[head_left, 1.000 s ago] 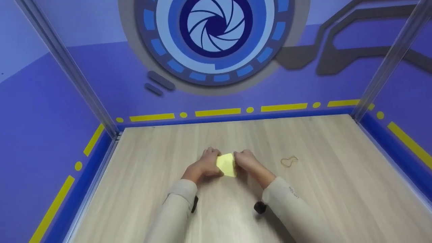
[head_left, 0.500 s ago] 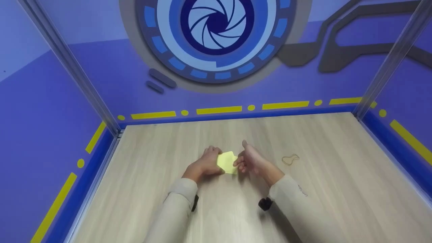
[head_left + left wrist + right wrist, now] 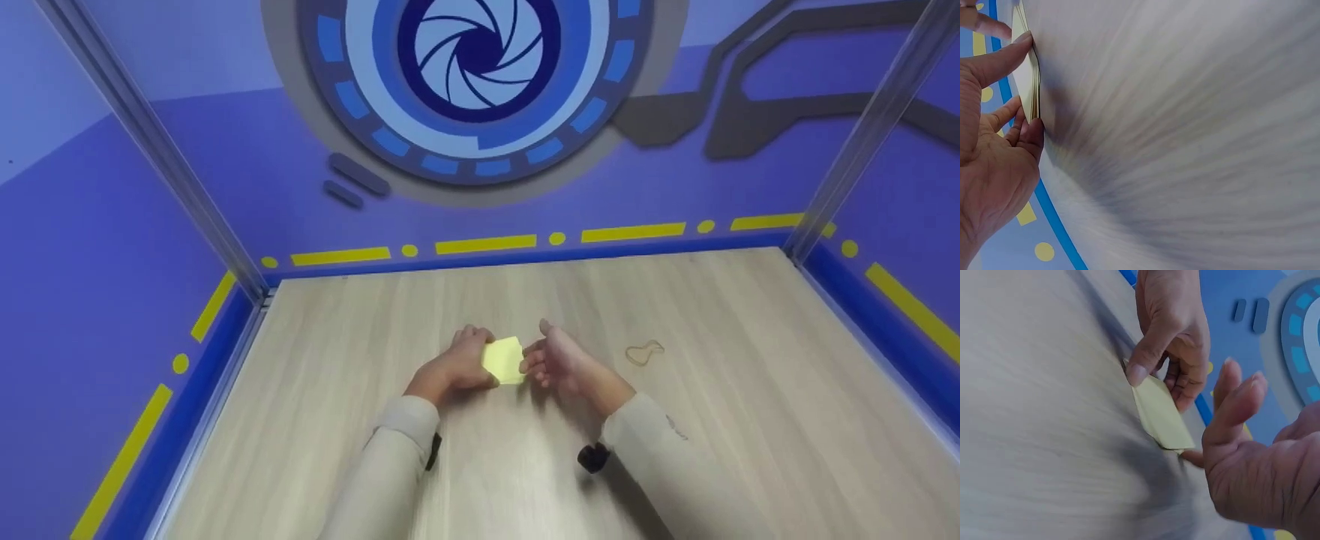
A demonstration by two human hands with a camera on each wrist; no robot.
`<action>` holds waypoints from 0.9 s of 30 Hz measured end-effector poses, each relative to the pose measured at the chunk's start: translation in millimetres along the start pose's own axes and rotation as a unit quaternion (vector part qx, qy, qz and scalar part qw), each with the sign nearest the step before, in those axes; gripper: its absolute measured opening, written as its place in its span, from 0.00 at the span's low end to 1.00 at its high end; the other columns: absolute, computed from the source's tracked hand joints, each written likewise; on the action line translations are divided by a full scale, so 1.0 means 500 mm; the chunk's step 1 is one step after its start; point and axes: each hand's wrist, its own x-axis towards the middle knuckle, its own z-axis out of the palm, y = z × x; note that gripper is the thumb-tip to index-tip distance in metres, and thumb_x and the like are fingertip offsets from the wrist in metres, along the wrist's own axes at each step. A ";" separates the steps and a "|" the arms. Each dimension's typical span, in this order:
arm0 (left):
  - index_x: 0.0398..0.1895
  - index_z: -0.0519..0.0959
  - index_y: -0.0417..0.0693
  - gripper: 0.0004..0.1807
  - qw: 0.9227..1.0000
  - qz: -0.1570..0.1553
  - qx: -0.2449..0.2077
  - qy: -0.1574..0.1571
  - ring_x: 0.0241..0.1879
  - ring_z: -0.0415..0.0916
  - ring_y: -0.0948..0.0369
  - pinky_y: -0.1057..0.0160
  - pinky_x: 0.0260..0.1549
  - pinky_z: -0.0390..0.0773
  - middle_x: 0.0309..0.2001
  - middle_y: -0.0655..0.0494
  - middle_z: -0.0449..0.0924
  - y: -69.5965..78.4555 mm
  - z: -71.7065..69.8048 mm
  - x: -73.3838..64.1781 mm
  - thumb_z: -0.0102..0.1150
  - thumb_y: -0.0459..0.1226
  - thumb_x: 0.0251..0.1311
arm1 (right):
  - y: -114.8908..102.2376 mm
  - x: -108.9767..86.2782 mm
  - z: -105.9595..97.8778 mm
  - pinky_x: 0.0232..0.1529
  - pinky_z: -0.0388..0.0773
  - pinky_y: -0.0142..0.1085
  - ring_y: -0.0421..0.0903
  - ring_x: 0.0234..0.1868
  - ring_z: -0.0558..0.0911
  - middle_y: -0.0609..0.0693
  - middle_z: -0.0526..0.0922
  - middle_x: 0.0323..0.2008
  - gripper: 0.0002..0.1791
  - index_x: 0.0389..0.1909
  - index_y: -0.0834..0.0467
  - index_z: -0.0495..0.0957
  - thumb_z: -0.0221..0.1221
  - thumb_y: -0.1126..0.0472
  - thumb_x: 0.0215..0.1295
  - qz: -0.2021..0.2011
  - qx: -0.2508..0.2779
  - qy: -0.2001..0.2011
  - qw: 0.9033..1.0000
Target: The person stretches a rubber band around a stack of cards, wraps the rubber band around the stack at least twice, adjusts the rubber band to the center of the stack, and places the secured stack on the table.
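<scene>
Near the middle of the table, my left hand (image 3: pixel 459 361) grips a small stack of yellow paper sheets (image 3: pixel 502 361) by its left side. The thumb lies along the near edge and the fingers along the far edge. Layered sheet edges of the stack (image 3: pixel 1033 84) show in the left wrist view. To the right is my right hand (image 3: pixel 564 361), thumb raised and fingers loosely bent. In the right wrist view, a fingertip of the right hand (image 3: pixel 1258 467) touches the end of the yellow stack (image 3: pixel 1162 413), which tilts off the table.
A thin tan rubber band (image 3: pixel 644 353) lies on the wooden table (image 3: pixel 360 330), right of the right hand. Blue-purple panels (image 3: pixel 225 165) with metal corner posts enclose the back and sides. A dark wrist device (image 3: pixel 593 457) sits under the right sleeve.
My right hand, earlier curled at the stack's right edge, has loosened and its thumb has lifted. A sheet corner sticking out on the right half a second ago now lies more even. The left hand stays put.
</scene>
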 end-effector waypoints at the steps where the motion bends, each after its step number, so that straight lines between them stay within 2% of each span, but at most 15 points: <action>1: 0.71 0.70 0.42 0.42 1.000 -0.002 -0.003 0.000 0.61 0.64 0.50 0.47 0.65 0.73 0.62 0.44 0.69 0.000 0.000 -0.001 0.78 0.38 0.51 | 0.003 0.004 -0.001 0.21 0.66 0.29 0.38 0.18 0.69 0.48 0.80 0.23 0.46 0.69 0.75 0.63 0.20 0.37 0.85 -0.002 0.010 0.000 1.000; 6: 0.70 0.70 0.42 0.43 1.000 -0.014 -0.010 0.004 0.60 0.65 0.50 0.46 0.65 0.73 0.61 0.44 0.69 -0.003 0.002 -0.002 0.79 0.38 0.50 | 0.021 0.024 -0.013 0.20 0.64 0.29 0.38 0.17 0.68 0.46 0.79 0.19 0.42 0.67 0.75 0.70 0.25 0.42 0.87 -0.006 0.037 0.005 0.999; 12: 0.62 0.72 0.41 0.40 0.999 -0.041 0.006 0.002 0.54 0.66 0.51 0.49 0.59 0.74 0.53 0.45 0.71 -0.003 -0.006 0.000 0.82 0.37 0.44 | 0.034 0.029 -0.009 0.21 0.62 0.29 0.37 0.19 0.67 0.44 0.76 0.22 0.34 0.64 0.70 0.74 0.30 0.48 0.87 -0.012 -0.003 -0.003 1.000; 16: 0.60 0.73 0.39 0.39 0.999 -0.047 0.018 0.001 0.53 0.65 0.51 0.49 0.58 0.74 0.53 0.46 0.69 0.005 -0.012 0.003 0.83 0.37 0.43 | 0.031 0.024 0.006 0.21 0.65 0.29 0.38 0.20 0.68 0.46 0.80 0.22 0.29 0.58 0.67 0.79 0.34 0.51 0.86 -0.027 -0.051 0.040 0.998; 21: 0.58 0.74 0.37 0.38 0.999 -0.040 0.029 0.009 0.54 0.62 0.51 0.51 0.59 0.73 0.53 0.46 0.66 0.020 -0.011 0.002 0.81 0.34 0.41 | 0.023 0.020 0.027 0.23 0.70 0.31 0.40 0.23 0.73 0.48 0.81 0.25 0.21 0.50 0.64 0.84 0.43 0.59 0.79 -0.062 -0.120 0.095 0.986; 24: 0.65 0.71 0.38 0.42 0.999 -0.034 0.035 0.010 0.55 0.64 0.51 0.51 0.60 0.74 0.55 0.45 0.67 0.030 -0.008 0.001 0.81 0.32 0.43 | 0.022 0.022 0.034 0.26 0.72 0.33 0.42 0.26 0.75 0.49 0.80 0.27 0.17 0.45 0.64 0.84 0.47 0.62 0.73 -0.085 -0.147 0.123 0.978; 27: 0.72 0.66 0.40 0.48 0.999 -0.033 0.044 0.005 0.58 0.67 0.50 0.49 0.62 0.76 0.58 0.43 0.69 0.038 -0.006 0.001 0.80 0.33 0.45 | 0.023 0.024 0.035 0.31 0.73 0.34 0.44 0.30 0.76 0.50 0.80 0.30 0.15 0.43 0.64 0.84 0.49 0.62 0.74 -0.102 -0.171 0.148 0.969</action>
